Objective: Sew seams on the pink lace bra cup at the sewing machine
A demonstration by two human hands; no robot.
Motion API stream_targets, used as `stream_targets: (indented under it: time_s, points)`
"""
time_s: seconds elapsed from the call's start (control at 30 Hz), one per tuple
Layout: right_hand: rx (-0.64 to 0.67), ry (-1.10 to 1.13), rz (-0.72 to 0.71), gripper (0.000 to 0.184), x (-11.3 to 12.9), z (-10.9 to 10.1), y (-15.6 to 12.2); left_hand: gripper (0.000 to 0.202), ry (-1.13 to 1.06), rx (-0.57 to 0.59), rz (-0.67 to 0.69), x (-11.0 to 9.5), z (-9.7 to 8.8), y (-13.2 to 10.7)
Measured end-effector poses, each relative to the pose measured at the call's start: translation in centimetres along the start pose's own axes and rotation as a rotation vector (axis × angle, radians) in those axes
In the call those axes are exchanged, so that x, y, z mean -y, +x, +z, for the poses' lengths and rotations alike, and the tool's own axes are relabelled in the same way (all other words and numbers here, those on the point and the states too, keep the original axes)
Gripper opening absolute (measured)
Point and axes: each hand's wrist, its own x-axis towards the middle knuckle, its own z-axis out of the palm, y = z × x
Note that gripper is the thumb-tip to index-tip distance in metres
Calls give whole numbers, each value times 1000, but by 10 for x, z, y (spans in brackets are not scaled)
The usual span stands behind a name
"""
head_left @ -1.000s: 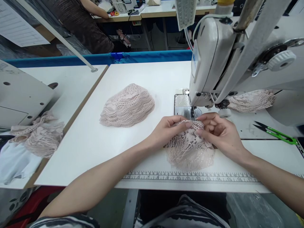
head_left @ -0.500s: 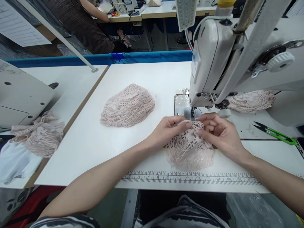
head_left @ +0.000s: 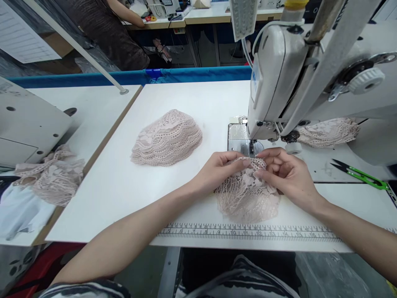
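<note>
A pale pink lace piece (head_left: 246,198) lies bunched on the white table in front of the sewing machine's needle and presser foot (head_left: 252,145). My left hand (head_left: 218,170) pinches its upper edge from the left. My right hand (head_left: 287,174) pinches the same edge from the right, fingers curled on the lace. Both hands sit just short of the metal needle plate (head_left: 237,138). The lace's lower part fans out toward a printed ruler strip (head_left: 248,232) at the table's front edge.
A stack of matching lace pieces (head_left: 167,138) lies at left of the machine (head_left: 279,78); more lace (head_left: 328,130) sits behind the machine arm. Green thread snips (head_left: 359,174) lie at right. Another lace heap (head_left: 51,176) rests on the left table. A person sits at the back.
</note>
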Motion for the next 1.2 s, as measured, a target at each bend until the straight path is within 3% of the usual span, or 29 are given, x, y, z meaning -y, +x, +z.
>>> stream_targets:
  time_s: [1.2]
  points:
    - [-17,-1,9,28,2,0,0,24,80,-7,-25,-1,1,0]
